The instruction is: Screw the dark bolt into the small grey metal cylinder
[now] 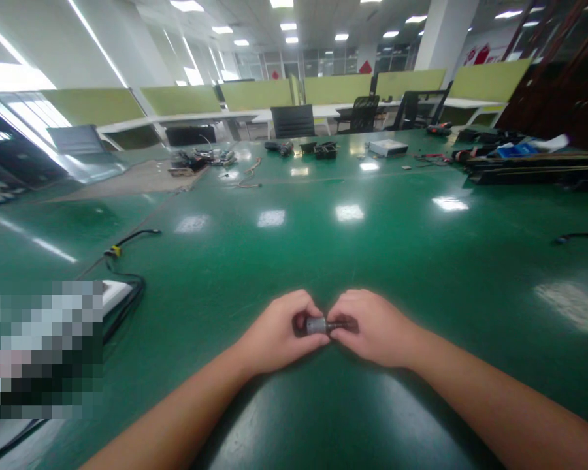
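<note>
A small grey metal cylinder (316, 325) with a thin dark shaft on its right side lies between my hands, low in the middle of the head view. My left hand (284, 329) curls around the cylinder, thumb below and fingers above. My right hand (365, 326) is closed on the thin dark shaft, which partly disappears among the fingers. The fingertips of both hands almost meet where cylinder and shaft join. Both hands are just over the green tabletop (294, 261).
At the left, a pixelated device (34, 346) sits beside black cables (137, 287). Another dark cable (581, 236) lies at the right edge. Farther back are a silver box (388, 147), electronic parts (200, 158) and dark strips (534, 168).
</note>
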Demonstrator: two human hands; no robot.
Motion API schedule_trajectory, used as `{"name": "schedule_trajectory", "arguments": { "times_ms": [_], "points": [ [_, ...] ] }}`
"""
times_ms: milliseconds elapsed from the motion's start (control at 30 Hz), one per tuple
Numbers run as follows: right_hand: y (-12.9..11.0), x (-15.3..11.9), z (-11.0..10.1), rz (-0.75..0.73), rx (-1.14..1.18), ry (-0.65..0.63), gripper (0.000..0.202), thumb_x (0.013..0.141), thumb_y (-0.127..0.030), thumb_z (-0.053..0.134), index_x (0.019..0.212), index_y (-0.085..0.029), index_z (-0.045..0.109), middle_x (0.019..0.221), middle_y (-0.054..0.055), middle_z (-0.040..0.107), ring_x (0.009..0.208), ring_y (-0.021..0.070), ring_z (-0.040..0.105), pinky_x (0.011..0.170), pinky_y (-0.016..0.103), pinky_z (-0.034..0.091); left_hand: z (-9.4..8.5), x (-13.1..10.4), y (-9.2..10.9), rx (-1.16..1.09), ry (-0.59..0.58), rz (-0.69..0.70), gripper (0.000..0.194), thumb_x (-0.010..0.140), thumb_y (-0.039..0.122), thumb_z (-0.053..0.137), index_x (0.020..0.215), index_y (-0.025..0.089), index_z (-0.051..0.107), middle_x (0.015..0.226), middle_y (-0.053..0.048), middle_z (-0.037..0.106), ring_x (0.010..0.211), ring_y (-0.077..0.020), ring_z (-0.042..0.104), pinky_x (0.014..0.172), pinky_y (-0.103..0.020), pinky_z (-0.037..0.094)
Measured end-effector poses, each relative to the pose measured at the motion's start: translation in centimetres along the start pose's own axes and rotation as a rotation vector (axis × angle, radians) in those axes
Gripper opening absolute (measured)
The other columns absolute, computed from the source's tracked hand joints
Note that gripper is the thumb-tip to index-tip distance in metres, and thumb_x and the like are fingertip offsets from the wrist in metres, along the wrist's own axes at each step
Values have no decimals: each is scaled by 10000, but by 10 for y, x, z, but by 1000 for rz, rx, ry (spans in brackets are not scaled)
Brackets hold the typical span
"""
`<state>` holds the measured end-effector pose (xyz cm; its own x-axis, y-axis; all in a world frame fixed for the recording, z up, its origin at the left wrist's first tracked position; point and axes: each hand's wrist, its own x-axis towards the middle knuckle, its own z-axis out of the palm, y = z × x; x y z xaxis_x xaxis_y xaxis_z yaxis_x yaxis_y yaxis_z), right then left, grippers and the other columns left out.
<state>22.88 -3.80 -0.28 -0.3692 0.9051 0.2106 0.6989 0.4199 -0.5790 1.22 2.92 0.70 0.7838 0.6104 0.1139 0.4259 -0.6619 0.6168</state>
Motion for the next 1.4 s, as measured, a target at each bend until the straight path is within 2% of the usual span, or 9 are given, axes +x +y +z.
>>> {"name": "schedule_trajectory", "arguments": {
  "times_ms": [1400],
  "points": [
    [-1,-4,-6,19,-4,-14,67,827,-203,710,890,-212,690,822,-5,660,788,154,549,731,289,367,0,0,1,8,-16,-16,219,809,320,749,897,175,611,829,-6,589,738,-157,534,661,-264,387]
  ]
}}
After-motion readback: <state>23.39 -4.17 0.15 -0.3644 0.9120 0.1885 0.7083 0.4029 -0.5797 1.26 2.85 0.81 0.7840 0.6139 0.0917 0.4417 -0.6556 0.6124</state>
